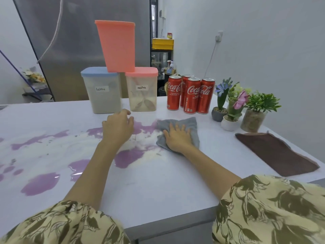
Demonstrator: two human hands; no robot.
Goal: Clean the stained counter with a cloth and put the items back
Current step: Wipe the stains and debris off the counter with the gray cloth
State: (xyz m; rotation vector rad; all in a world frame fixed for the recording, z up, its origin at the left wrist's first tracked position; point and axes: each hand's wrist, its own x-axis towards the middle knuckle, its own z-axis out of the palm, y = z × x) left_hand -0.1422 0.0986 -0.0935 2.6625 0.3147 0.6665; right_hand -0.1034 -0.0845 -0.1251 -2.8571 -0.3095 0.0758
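1. White and glossy, the counter [175, 182] fills the view, with a steel-grey panel and pale walls behind it; purple liquid stains [41, 184] and a pale powdery smear spread over its left and middle parts.
2. On the right edge of that mess lies the crumpled grey cloth [190, 123]. The right hand [177, 138] presses flat on it, fingers straight and slightly spread, pointing away from the person; nothing is pinched or gripped.
3. The left hand [118, 128] hovers or rests over the stains just left of the cloth, fingers loosely curved, holding nothing. Whether it touches the surface I cannot tell.
4. What matters for the coming move: nearly all the remaining stain lies to the left of the cloth and nearer the person, running in a long band toward the counter's left edge. The likely stroke is therefore leftward and back, with the right hand, which already has the cloth.
5. Along the back edge stand a blue-lidded tub labelled latte [102, 92], a pink-lidded tub labelled mocha [142, 90], a tall pink tub [117, 46] stacked on both, four red cola cans [190, 94] and small potted plants [233, 110]. A folded brown cloth [276, 154] lies to the right.
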